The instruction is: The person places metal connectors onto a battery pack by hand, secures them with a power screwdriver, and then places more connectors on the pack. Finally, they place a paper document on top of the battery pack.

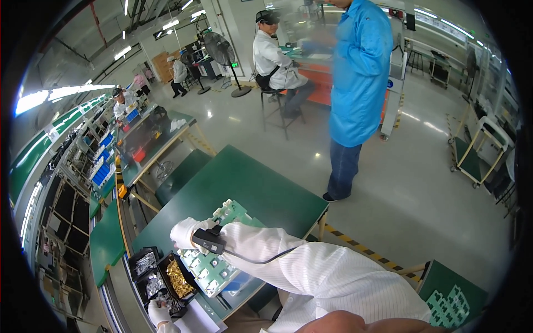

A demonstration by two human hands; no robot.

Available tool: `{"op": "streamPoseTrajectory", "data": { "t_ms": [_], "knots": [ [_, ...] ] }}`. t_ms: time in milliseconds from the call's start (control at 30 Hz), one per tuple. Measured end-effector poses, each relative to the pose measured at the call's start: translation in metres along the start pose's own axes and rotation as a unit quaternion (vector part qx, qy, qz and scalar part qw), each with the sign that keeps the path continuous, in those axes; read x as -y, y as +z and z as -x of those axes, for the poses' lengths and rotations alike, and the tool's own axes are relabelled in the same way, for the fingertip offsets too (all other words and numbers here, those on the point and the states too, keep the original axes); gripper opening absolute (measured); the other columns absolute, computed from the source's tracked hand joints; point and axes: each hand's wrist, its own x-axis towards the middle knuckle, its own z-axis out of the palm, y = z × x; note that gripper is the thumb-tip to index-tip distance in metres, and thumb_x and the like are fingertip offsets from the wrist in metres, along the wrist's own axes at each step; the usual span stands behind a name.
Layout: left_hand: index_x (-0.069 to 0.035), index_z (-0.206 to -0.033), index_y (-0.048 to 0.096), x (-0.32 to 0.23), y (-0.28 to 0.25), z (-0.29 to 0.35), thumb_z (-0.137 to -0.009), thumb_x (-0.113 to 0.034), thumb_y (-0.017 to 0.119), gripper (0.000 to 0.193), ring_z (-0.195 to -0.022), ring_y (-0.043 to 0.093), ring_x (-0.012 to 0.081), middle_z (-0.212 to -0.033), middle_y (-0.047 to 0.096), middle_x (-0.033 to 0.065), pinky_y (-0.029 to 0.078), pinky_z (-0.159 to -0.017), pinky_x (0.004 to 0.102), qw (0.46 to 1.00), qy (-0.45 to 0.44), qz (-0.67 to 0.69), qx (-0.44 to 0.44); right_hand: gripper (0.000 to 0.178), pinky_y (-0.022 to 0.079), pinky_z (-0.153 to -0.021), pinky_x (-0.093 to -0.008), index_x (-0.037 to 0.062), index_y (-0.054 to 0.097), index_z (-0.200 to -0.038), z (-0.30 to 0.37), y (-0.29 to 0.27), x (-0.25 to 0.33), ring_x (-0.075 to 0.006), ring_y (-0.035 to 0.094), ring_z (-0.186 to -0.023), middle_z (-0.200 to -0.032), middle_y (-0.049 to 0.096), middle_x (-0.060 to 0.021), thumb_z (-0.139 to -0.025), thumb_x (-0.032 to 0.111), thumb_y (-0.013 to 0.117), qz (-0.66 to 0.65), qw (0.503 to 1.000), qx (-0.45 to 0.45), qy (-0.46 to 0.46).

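Observation:
My right hand (pixel 186 232), in a white glove, is at the left edge of a pale green fixture plate (pixel 212 273) with round pockets and raised blocks. Its fingers curl downward, and whatever they hold is hidden. A black device (pixel 209 241) with a cable is strapped on that wrist. My left hand (pixel 159 312), gloved with fingertips showing, is closed at the near end of a black bin of silver metal parts (pixel 155 285). I cannot make out what its fingers hold. Beside it stands a black bin of gold-coloured metal parts (pixel 180 279).
Another bin of silver parts (pixel 145 263) stands farther left. A white sheet (pixel 195 319) lies near the green table's (pixel 233 177) front edge. More green fixture plates (pixel 448 307) rest at lower right. A person in a blue coat (pixel 361 72) stands beyond the table; another sits behind.

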Motion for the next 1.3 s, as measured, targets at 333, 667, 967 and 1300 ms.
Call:
{"op": "streamPoseTrajectory", "data": {
  "t_ms": [333, 667, 967, 1300],
  "knots": [
    [-0.006, -0.087, 0.065, -0.040, -0.013, -0.008, -0.070, -0.017, 0.074, 0.021, -0.081, 0.066, 0.0302, -0.084, 0.068, 0.0147, 0.050, -0.071, 0.0395, 0.971, -0.044, -0.157, 0.174, 0.025, 0.052, -0.077, -0.0401, 0.0101, 0.069, -0.094, 0.000, 0.003, -0.005, -0.0298, 0.066, -0.088, -0.092, 0.068, -0.0119, -0.082, 0.030, 0.061, 0.006, 1.000, -0.004, -0.001],
    [-0.004, -0.086, 0.061, 0.002, 0.019, -0.007, -0.069, -0.010, 0.072, 0.022, -0.071, 0.064, 0.0214, -0.077, 0.065, 0.0101, 0.050, -0.062, 0.0350, 0.985, -0.085, 0.099, 0.116, 0.028, 0.053, -0.075, -0.0395, 0.0097, 0.070, -0.093, -0.002, 0.006, -0.009, -0.0305, 0.066, -0.085, -0.091, 0.068, -0.0115, -0.082, 0.034, 0.061, 0.013, 1.000, -0.011, 0.002],
    [-0.005, -0.085, 0.062, -0.030, -0.003, -0.011, -0.064, -0.013, 0.077, 0.027, -0.078, 0.065, 0.0307, -0.079, 0.066, 0.0127, 0.051, -0.069, 0.0388, 0.971, -0.093, -0.100, 0.197, 0.027, 0.052, -0.076, -0.0405, 0.0091, 0.070, -0.094, 0.004, 0.001, -0.006, -0.0304, 0.066, -0.088, -0.091, 0.068, -0.0125, -0.082, 0.031, 0.061, -0.007, 1.000, -0.006, 0.010],
    [-0.003, -0.086, 0.060, 0.000, 0.031, -0.011, -0.077, -0.008, 0.068, 0.013, -0.062, 0.058, 0.0246, -0.071, 0.063, 0.0112, 0.047, -0.061, 0.0348, 0.995, -0.085, 0.030, 0.048, 0.026, 0.052, -0.077, -0.0397, 0.0095, 0.070, -0.094, 0.008, -0.001, -0.013, -0.0298, 0.066, -0.087, -0.091, 0.068, -0.0123, -0.082, 0.032, 0.061, -0.004, 1.000, -0.003, 0.016]
  ]
}}
